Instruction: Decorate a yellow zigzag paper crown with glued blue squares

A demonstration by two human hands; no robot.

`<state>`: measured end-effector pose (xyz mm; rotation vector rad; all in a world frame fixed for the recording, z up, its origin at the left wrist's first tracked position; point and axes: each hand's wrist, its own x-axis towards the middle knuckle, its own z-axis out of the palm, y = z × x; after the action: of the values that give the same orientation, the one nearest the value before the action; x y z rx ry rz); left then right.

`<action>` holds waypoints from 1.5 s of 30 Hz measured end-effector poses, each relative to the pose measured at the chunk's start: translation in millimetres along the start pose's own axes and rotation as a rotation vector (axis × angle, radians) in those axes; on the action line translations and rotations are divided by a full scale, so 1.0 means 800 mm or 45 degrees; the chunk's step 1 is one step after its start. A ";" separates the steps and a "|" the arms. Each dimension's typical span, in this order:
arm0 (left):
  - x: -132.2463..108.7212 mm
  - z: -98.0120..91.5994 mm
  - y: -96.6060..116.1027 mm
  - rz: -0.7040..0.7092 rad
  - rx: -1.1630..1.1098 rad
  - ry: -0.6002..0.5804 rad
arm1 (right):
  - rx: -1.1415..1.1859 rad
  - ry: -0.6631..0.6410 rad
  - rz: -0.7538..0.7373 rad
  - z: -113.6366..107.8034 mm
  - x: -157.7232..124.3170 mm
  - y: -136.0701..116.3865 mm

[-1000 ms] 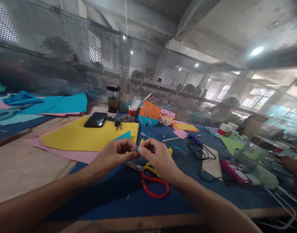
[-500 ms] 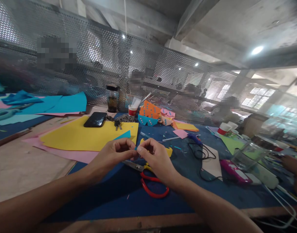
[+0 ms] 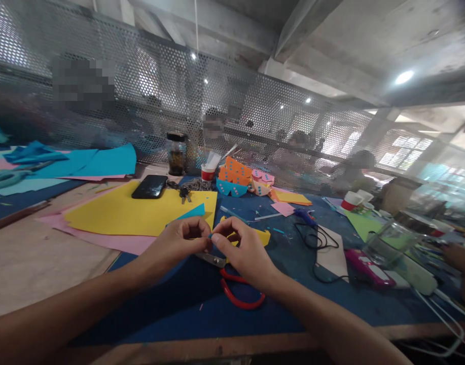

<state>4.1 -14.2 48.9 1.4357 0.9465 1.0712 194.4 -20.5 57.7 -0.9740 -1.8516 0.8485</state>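
My left hand (image 3: 187,237) and my right hand (image 3: 244,247) meet above the blue table mat (image 3: 171,304), thumbs and fingertips pinched together. Between them shows a tiny blue piece (image 3: 210,235), mostly covered by the fingers; its material is too small to tell. Beneath the hands lies a pair of scissors (image 3: 243,304) with red handles, its blades partly hidden. A yellow cut-out (image 3: 263,237) rests behind my right hand. Just beyond my left hand, a blue strip (image 3: 194,210) lies over a large yellow sheet (image 3: 114,210).
A phone (image 3: 149,186) and keys (image 3: 184,194) lie on the yellow sheet. Behind stand a lidded jar (image 3: 176,157), a paper cup (image 3: 208,172) and orange dotted cut-outs (image 3: 235,172). To the right are a glue gun (image 3: 305,216) with a black cord and a glass jar (image 3: 392,241).
Both hands have shifted very slightly left, still pinched together at the small blue piece. More of the blue strip behind my left hand is visible. The scissors stay put.
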 end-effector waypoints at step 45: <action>-0.001 -0.002 -0.007 0.094 0.101 0.018 | 0.181 -0.040 0.102 -0.003 0.008 0.009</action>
<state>2.4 -13.7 43.4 1.5399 0.9617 1.1096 196.4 -10.9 55.1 -0.9555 -1.7617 1.0345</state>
